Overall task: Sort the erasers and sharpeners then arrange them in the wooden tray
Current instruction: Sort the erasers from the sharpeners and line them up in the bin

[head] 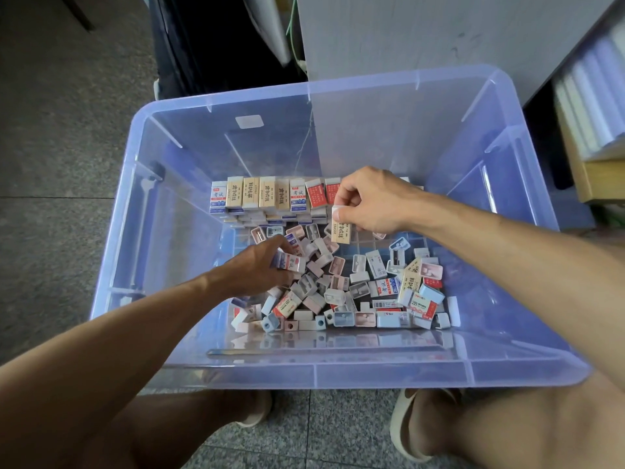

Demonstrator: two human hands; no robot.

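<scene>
**Desk:** What does the right hand have?

**Photographer:** The right hand (375, 201) pinches the top of a tan-sleeved eraser (341, 229) between thumb and fingers. That grip is closed on it, and the eraser hangs upright above the loose pile, just in front of the standing row.

**Desk:** And the left?

**Photographer:** The left hand (260, 269) reaches into the heap, its fingers curled round a white eraser with a blue-and-red sleeve (290, 262), lying on its side.

**Desk:** Where is the rest of the stock?

**Photographer:** A row of erasers (270, 194) stands on end along the far side of the floor of a clear bluish plastic bin (314, 374): blue-printed, tan and red sleeves side by side, with more stacked flat beneath. Nearer the camera lies a jumbled pile of sharpeners (338, 292), small pastel pink, blue and white blocks, mixed with more loose erasers. A grid-patterned tray base (367, 243) shows through a gap in the pile; I cannot tell its material.

**Desk:** Surroundings?

**Photographer:** The bin sits on a speckled stone floor (61, 164). The person's knees and a pale slipper (411, 424) frame the near edge. A shelf of white stacked goods (592, 96) stands at right.
</scene>
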